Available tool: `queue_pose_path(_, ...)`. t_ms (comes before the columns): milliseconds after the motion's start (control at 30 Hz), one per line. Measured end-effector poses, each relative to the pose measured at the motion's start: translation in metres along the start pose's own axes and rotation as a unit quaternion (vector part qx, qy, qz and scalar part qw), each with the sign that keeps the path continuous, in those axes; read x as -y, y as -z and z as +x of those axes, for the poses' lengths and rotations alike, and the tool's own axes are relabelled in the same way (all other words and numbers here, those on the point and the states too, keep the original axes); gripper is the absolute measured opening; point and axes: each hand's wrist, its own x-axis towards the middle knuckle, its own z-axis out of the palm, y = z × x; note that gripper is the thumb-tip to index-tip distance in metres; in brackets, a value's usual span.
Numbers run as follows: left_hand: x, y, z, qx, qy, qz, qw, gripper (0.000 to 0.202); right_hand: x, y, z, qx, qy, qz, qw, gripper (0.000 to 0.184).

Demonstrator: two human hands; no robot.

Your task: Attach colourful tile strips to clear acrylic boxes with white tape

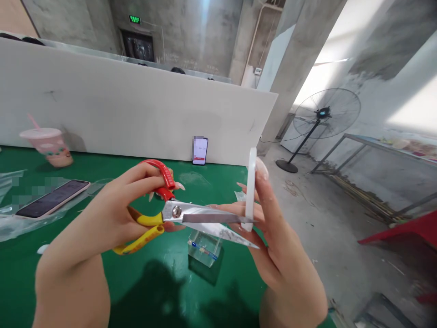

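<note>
My left hand (pixel 119 200) is closed around the handles of a pair of scissors (pixel 176 211), one handle red and the other yellow. The blades point right and stand slightly apart. My right hand (pixel 273 223) grips a thin white piece with rounded ends (pixel 251 187), held upright and seen nearly edge-on. One blade tip crosses the lower end of this white piece; whether it touches cannot be told. Below the blades, a small clear plastic box (pixel 205 248) stands on the green table (pixel 164 282), with a thin blue-marked stick showing at it.
A pink cup with a straw (pixel 48 146) and a phone (pixel 53 199) on clear plastic film (pixel 13 228) are at the left. Another phone (pixel 200 151) leans against the white partition (pixel 136 105). Beyond the table's right edge stand a fan (pixel 321 116) and a metal-framed table (pixel 382 146).
</note>
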Motion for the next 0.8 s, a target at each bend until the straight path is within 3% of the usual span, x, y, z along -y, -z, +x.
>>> queue_pose_path(133, -0.007, -0.005, -0.003, 0.000, -0.053, 0.046, 0.998, 0.014, 0.003, 0.002, 0.000, -0.010, 0.009, -0.023, 1.000, 0.084)
queue_pose_path(367, -0.008, -0.005, -0.013, 0.018, -0.070, 0.077, 0.994, 0.036, 0.004, 0.001, -0.005, -0.050, 0.034, -0.029, 0.998, 0.083)
queue_pose_path(633, -0.015, -0.007, -0.008, -0.057, -0.111, 0.156, 0.980, 0.034, 0.005, 0.004, -0.005, -0.051, 0.061, -0.039, 0.996, 0.090)
queue_pose_path(800, -0.020, -0.007, -0.009, -0.106, -0.088, 0.160, 0.977, 0.029, 0.003, 0.001, -0.010, -0.093, 0.052, -0.019, 0.994, 0.093)
